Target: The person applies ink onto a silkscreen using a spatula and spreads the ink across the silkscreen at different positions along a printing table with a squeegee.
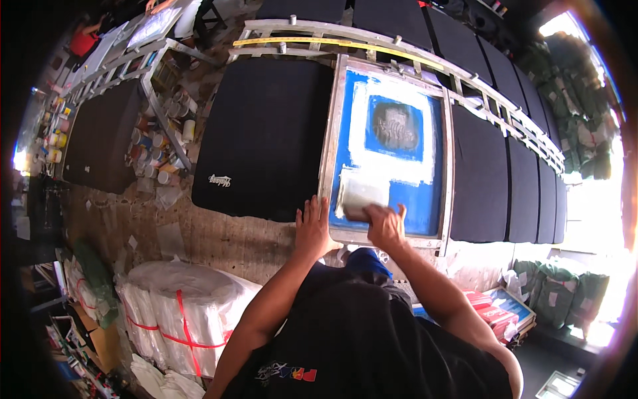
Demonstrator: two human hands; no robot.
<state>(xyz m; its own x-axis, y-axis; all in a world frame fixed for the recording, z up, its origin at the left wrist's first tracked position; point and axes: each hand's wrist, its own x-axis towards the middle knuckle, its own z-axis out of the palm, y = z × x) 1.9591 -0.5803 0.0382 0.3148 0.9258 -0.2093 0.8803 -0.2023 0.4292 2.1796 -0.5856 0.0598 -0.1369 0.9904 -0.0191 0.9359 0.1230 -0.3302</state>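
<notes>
Fingers of the left hand (312, 229) lie extended and slightly spread against the lower left rail of a rectangular, pale-railed screen frame (447, 173) with blue-and-white mesh; fingers of the right hand (387, 227) are curled on a flat, brownish tool (357, 212), partly blurred, inside the frame near its lower edge. Left of the frame: a broad black fabric-covered panel (266, 133). Within the frame's upper part: a dark grey patterned patch (397, 126).
</notes>
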